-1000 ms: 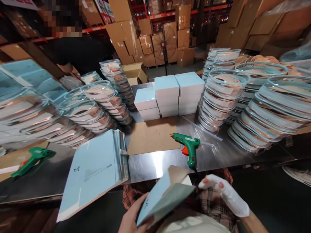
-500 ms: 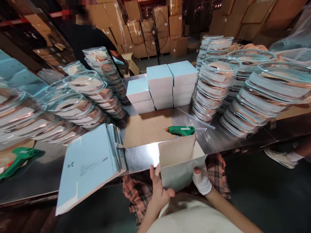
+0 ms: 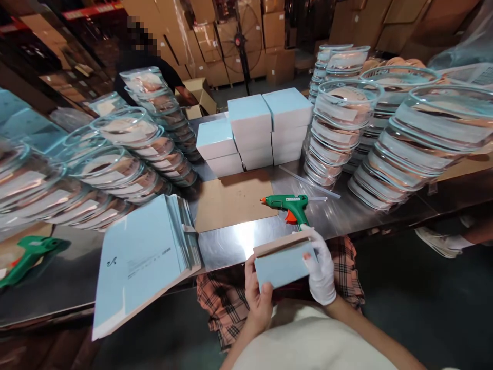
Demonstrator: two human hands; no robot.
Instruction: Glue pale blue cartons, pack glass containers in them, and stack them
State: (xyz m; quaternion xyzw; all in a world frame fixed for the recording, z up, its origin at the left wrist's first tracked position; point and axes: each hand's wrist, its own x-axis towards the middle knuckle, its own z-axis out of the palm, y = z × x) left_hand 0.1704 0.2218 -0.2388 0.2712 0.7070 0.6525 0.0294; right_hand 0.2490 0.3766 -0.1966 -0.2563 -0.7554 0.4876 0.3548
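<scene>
The person holds a small light-blue carton point(image 3: 283, 263) between both hands, just below the near edge of the steel table point(image 3: 227, 246) and over a plaid lap. The bare left hand point(image 3: 257, 300) grips the carton's left end, thumb lying up its front edge and the other fingers curled out of sight behind it. The right hand point(image 3: 321, 267), in a white glove, clasps the carton's right end with its fingers wrapped over the top corner and front face. Just beyond the carton, on the table, a green glue gun point(image 3: 288, 204) lies on its side, nozzle towards a brown cardboard sheet point(image 3: 231, 200). Left of the carton, a stack of flat blue box blanks point(image 3: 142, 262) overhangs the table edge. Farther back than the glue gun stand finished blue-and-white boxes point(image 3: 254, 128), flanked by leaning stacks of clear round lidded containers point(image 3: 342, 133).
</scene>
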